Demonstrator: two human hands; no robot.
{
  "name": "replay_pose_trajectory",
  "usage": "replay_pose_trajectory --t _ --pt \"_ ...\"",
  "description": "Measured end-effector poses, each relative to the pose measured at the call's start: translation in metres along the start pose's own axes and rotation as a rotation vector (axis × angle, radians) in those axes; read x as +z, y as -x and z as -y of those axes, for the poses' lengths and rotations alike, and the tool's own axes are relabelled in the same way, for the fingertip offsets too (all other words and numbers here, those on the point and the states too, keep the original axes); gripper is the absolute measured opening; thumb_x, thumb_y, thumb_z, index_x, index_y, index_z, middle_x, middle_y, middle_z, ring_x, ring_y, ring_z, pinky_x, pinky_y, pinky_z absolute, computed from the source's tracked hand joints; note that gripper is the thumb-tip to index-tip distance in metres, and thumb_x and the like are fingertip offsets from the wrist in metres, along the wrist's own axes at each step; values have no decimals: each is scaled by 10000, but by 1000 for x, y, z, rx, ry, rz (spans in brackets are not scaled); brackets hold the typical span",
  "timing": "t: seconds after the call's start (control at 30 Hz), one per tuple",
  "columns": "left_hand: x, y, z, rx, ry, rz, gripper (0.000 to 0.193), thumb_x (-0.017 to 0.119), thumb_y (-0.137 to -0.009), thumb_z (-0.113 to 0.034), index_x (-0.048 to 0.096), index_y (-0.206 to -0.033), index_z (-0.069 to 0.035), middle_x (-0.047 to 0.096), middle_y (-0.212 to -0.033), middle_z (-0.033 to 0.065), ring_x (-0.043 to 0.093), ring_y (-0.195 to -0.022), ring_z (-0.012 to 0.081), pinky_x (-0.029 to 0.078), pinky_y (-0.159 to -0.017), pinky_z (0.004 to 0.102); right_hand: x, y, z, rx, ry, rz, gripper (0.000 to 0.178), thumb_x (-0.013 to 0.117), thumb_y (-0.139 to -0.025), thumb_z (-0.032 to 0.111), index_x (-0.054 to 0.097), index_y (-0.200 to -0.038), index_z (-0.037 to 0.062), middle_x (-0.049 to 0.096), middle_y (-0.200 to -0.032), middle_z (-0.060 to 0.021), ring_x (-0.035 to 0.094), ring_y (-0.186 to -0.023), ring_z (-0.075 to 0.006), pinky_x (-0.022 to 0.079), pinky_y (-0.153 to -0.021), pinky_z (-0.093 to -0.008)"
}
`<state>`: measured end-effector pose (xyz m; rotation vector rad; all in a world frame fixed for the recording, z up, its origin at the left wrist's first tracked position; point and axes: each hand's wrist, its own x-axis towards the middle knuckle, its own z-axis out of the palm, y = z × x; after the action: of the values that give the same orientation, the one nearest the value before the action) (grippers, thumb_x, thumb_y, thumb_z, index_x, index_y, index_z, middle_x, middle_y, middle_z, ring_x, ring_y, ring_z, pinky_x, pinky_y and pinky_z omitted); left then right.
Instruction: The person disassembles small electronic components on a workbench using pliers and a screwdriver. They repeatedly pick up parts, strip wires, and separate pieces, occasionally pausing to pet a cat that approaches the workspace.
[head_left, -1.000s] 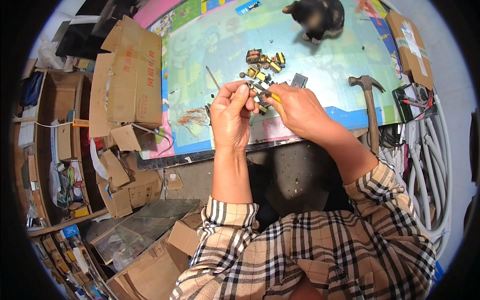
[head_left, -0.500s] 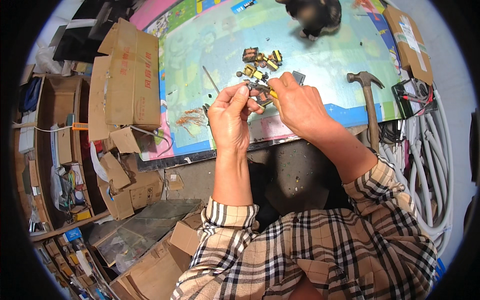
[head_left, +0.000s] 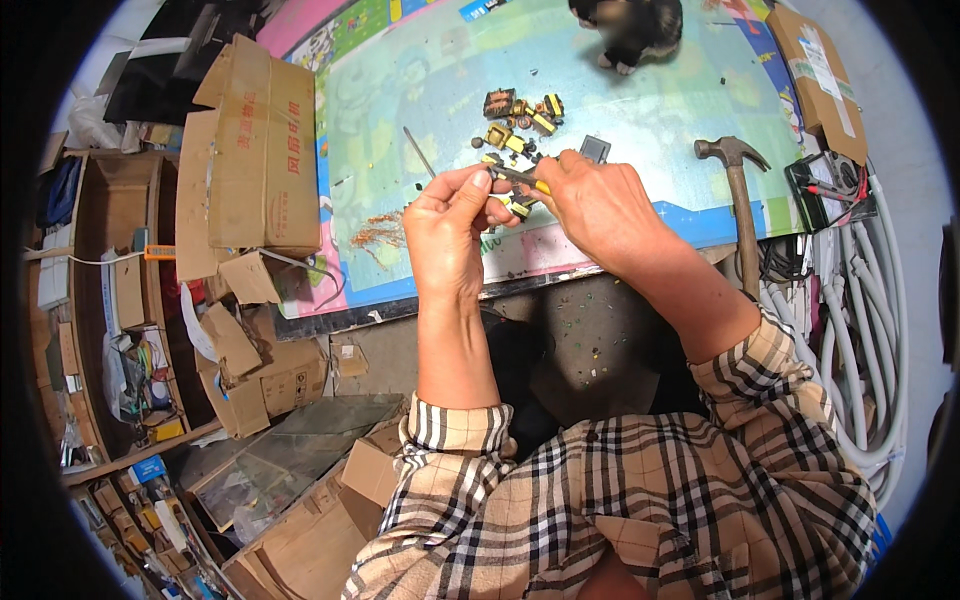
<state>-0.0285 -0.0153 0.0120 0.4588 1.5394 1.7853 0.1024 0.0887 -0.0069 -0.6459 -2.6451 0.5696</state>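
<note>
My right hand (head_left: 605, 205) is closed around yellow-handled pliers (head_left: 515, 177) with dark metal jaws pointing left. Fingers and thumb of my left hand (head_left: 455, 225) pinch together at the jaw tips; whatever small piece they hold is mostly hidden. Just under the pliers lies a yellow-and-black part (head_left: 519, 205). Beyond my hands sit several small yellow-and-black parts with copper windings (head_left: 500, 103). Left of them a thin metal rod (head_left: 417, 150), perhaps a screwdriver shaft, runs toward my left hand. Loose copper wire strands (head_left: 380, 236) lie by my left wrist.
A claw hammer (head_left: 738, 185) rests at the table's right edge, near a cardboard piece (head_left: 820, 85) and coiled grey hoses (head_left: 865, 330). A black cat (head_left: 645, 35) is at the far side. A tall cardboard box (head_left: 265, 150) stands left. A small dark square piece (head_left: 596, 149) lies beyond my right hand.
My left hand has shifted slightly left and toward me. The pliers now show more plainly between my hands. The cat has moved a little.
</note>
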Motion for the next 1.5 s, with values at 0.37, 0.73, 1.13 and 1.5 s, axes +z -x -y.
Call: replay_pose_trajectory --t 0.37,0.73,1.13,1.5 --pt "-6 -2 -5 -40 38 57 148 673 -840 -108 592 -866 13 634 -716 101 568 -535 117 443 -455 229 -1 -1 7 -46 -39 -61 218 573 -869 233 574 -819 21 631 -710 -139 627 -614 -303 480 -527 -405" --pt "-15 -1 -10 13 6 160 161 654 -849 -105 589 -933 16 639 -751 126 563 -539 127 458 -476 242 -8 1 12 -17 -295 65 240 569 -879 260 596 -870 22 631 -688 -165 622 -654 -353 474 -580 -450" --pt "-23 0 -15 -6 8 222 137 642 -854 -88 584 -908 23 647 -738 125 575 -538 137 480 -488 258 -14 2 14 166 -789 326 308 545 -897 285 580 -752 15 586 -592 -126 578 -546 -279 453 -541 -386" --pt "-31 -4 -16 -78 50 345 150 636 -866 -141 555 -899 -19 626 -762 109 545 -544 107 471 -474 231 -12 1 12 27 -670 302 315 548 -896 288 583 -757 8 592 -611 -150 594 -589 -295 455 -567 -398"
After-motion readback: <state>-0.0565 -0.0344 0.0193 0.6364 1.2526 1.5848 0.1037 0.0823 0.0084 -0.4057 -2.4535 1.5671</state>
